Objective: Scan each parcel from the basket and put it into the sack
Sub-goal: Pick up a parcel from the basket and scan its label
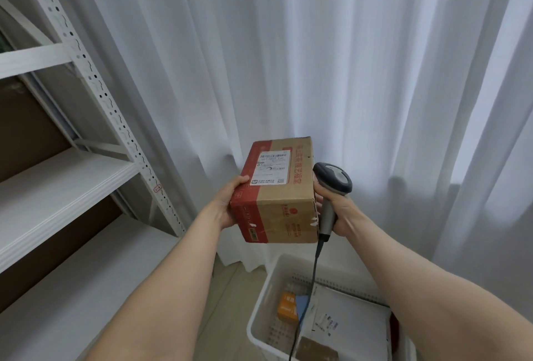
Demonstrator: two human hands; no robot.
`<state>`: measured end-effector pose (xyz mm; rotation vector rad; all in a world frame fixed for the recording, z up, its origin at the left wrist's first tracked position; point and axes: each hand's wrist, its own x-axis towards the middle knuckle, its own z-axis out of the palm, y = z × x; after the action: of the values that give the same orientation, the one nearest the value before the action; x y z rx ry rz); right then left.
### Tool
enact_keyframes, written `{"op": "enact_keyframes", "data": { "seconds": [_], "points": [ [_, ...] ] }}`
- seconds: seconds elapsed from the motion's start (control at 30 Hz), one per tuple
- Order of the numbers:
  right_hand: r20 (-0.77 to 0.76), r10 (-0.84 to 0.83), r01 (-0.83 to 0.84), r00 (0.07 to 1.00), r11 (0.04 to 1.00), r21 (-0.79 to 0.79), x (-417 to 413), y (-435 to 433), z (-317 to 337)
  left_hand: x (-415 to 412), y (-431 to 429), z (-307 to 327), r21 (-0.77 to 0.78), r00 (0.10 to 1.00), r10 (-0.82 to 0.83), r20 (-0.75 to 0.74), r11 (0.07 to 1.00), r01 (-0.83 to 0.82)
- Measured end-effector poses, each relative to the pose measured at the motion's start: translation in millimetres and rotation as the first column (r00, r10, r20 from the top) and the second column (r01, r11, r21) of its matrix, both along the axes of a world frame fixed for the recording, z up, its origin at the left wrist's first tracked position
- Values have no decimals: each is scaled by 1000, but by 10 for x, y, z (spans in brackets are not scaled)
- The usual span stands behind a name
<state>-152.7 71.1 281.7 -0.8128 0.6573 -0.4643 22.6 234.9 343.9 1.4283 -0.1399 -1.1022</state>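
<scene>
Left hand (pixel 227 203) pinches parcel (pixel 277 199); right hand (pixel 343 213) curls round scanner (pixel 334 180) (perhaps brushing parcel)

Box (pixel 277 190) left of scanner (pixel 331 187), above basket (pixel 265 297).

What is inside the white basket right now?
An orange parcel, a blue parcel, a large white mailer and a brown box. Whatever lies under the mailer is covered, and the picture's edge cuts off the near end of the basket.
</scene>
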Motion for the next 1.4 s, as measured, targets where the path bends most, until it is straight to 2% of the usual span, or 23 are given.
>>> {"op": "enact_keyframes", "data": {
  "seconds": [0.07, 0.2, 0.37, 0.53, 0.67, 0.9, 1.07, 1.17, 1.23, 1.3, 1.4],
  "points": [
    [12, 1, -1, 1000, 1000, -18, 21, -1, 6, -21, 1, -54, -3, 998, -1, -63, 1000, 1],
    [-46, 18, -23, 999, 994, -105, 29, -10, 42, -29, 50, -172, 87, 998, -23, -52, 996, 28],
    [-87, 41, -52, 995, 990, -130, 17, 1, 67, -51, 109, -241, 57, 997, -45, -65, 997, 49],
    [-153, 91, -107, 984, 989, -99, -4, -26, 165, -66, 83, -286, -35, 995, -34, 97, 999, 38],
    [-117, 165, -162, 979, 986, 38, -43, -49, 190, 5, 70, -242, -14, 944, -152, 292, 987, 163],
    [-61, 170, -173, 984, 984, -44, -15, 16, 220, 51, 139, -211, 76, 990, -91, 107, 994, 83],
    [-117, 89, -106, 989, 984, -142, 74, 115, 211, 22, 228, -265, 114, 983, -102, 152, 990, 85],
    [-282, -150, 57, 948, 948, -313, 183, 193, 236, -24, 236, -342, 80, 969, -5, 248, 997, -15],
    [-301, -218, 109, 928, 934, -339, 209, 253, 322, -11, 264, -409, 39, 948, 32, 316, 998, -46],
    [-268, -92, 13, 959, 959, -284, 201, 321, 434, 14, 320, -457, 26, 934, 26, 357, 999, -38],
    [-272, 114, -191, 956, 942, -275, 207, 472, 589, 45, 397, -492, 26, 925, 40, 379, 998, -54]
  ]
}}
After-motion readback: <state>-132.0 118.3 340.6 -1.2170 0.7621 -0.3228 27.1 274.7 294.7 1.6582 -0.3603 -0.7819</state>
